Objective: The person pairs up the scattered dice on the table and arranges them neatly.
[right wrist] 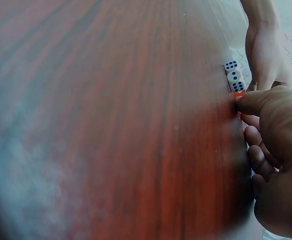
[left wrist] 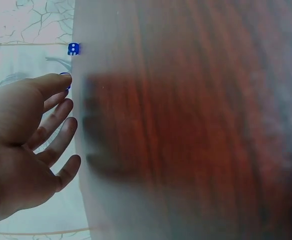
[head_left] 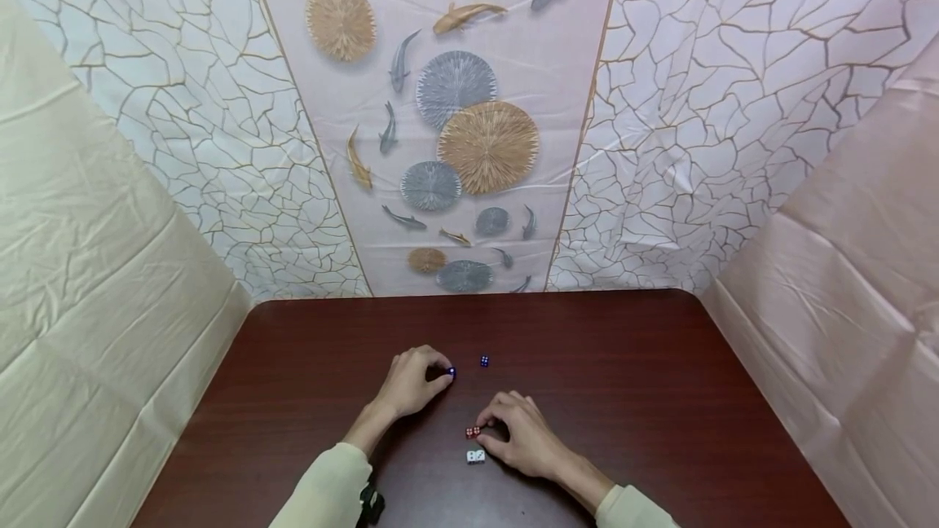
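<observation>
My left hand (head_left: 413,381) pinches a blue die (head_left: 451,371) between thumb and index finger, low over the table. In the left wrist view the thumb hides most of that die. A second blue die (head_left: 485,361) lies a little to its right on the table. Nearer to me, my right hand (head_left: 525,437) has thumb and index finger on the right one of two red dice (head_left: 470,433) that sit side by side. Just in front of these, two white dice (head_left: 476,456) stand next to each other. The right wrist view shows the white dice (right wrist: 235,77) beyond my thumb.
The dark red-brown wooden table (head_left: 623,365) has a patterned cloth (head_left: 469,145) behind it and plain pale cloth walls (head_left: 95,267) at both sides. A black object (head_left: 372,503) is by the left sleeve (head_left: 326,483).
</observation>
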`<state>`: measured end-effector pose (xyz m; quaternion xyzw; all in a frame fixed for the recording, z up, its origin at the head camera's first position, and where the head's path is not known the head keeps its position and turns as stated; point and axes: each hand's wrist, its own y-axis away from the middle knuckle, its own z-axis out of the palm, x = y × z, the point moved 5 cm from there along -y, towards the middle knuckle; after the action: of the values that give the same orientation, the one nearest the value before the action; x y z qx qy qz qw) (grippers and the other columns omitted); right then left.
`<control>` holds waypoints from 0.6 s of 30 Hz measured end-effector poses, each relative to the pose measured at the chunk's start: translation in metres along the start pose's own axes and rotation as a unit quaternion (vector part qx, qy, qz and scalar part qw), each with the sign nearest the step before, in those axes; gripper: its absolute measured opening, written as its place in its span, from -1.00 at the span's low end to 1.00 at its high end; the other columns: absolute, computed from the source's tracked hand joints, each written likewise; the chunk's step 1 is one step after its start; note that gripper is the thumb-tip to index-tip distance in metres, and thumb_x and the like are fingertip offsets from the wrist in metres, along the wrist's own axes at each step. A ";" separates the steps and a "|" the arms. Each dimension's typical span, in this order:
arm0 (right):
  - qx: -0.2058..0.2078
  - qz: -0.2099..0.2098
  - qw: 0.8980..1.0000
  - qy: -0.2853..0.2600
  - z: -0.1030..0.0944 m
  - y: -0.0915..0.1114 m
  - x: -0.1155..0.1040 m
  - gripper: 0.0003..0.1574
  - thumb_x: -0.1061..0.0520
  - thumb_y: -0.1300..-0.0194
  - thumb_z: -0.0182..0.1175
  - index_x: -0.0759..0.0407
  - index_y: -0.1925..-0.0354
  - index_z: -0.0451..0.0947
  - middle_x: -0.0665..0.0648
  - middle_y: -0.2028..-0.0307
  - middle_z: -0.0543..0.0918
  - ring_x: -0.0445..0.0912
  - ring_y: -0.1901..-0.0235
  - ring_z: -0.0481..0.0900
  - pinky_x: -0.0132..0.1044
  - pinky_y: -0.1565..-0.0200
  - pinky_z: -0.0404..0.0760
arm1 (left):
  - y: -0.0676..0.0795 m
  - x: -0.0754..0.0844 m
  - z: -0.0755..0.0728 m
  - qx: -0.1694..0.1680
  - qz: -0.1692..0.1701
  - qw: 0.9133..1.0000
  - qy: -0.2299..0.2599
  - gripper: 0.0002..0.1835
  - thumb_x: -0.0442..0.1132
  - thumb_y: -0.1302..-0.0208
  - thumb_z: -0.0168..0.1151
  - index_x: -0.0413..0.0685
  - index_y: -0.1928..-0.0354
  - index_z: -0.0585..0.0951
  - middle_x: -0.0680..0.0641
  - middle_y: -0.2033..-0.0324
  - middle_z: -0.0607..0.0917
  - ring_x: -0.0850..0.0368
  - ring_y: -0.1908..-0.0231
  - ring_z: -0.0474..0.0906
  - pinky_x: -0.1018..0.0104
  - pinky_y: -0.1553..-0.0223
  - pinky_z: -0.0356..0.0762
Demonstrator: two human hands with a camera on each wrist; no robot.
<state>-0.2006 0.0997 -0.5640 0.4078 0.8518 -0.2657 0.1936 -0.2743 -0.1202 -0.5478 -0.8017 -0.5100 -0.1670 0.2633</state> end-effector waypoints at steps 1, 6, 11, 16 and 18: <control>-0.001 0.001 1.000 0.000 0.000 0.000 0.000 -0.81 0.08 -0.33 0.63 -0.05 0.12 0.83 -0.14 0.21 0.72 -0.29 0.12 0.55 -0.27 0.00 0.42 | 0.001 0.000 0.000 0.000 0.000 1.000 0.002 -0.89 -0.19 -0.46 0.57 0.04 0.05 0.89 -0.02 0.04 0.88 -0.09 -0.05 0.82 -0.19 -0.17 0.69; -0.004 0.003 1.000 -0.001 0.001 0.000 0.000 -0.81 0.08 -0.34 0.62 -0.05 0.12 0.82 -0.14 0.21 0.72 -0.27 0.12 0.55 -0.27 -0.01 0.42 | 0.007 0.005 0.001 0.001 0.006 1.000 0.007 -0.91 -0.21 -0.45 0.57 0.04 0.07 0.89 0.00 0.07 0.88 -0.06 -0.02 0.82 -0.17 -0.15 0.69; -0.006 0.006 1.000 -0.002 0.001 0.000 0.000 -0.82 0.08 -0.34 0.62 -0.06 0.12 0.83 -0.15 0.22 0.71 -0.27 0.13 0.56 -0.26 -0.02 0.43 | 0.013 0.009 0.001 -0.005 0.011 1.000 0.013 -0.91 -0.23 -0.44 0.57 0.03 0.07 0.89 -0.01 0.07 0.88 -0.06 -0.03 0.83 -0.14 -0.14 0.71; -0.012 0.011 1.000 -0.007 0.001 0.000 0.000 -0.83 0.08 -0.36 0.61 -0.05 0.11 0.83 -0.16 0.22 0.70 -0.27 0.12 0.55 -0.24 -0.04 0.43 | 0.018 0.010 0.003 -0.010 0.014 1.000 0.011 -0.91 -0.21 -0.45 0.56 0.05 0.07 0.88 0.01 0.06 0.88 -0.03 -0.04 0.83 -0.12 -0.15 0.72; -0.013 0.011 1.000 -0.007 0.001 0.000 0.000 -0.83 0.08 -0.36 0.61 -0.04 0.11 0.83 -0.16 0.21 0.70 -0.27 0.12 0.56 -0.24 -0.04 0.43 | 0.020 0.010 0.004 -0.011 0.017 1.000 0.009 -0.91 -0.20 -0.45 0.56 0.05 0.07 0.88 0.02 0.06 0.88 -0.02 -0.03 0.83 -0.11 -0.15 0.72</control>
<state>-0.2008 0.0988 -0.5649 0.4129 0.8492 -0.2554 0.2078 -0.2517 -0.1174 -0.5506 -0.8118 -0.4918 -0.1746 0.2619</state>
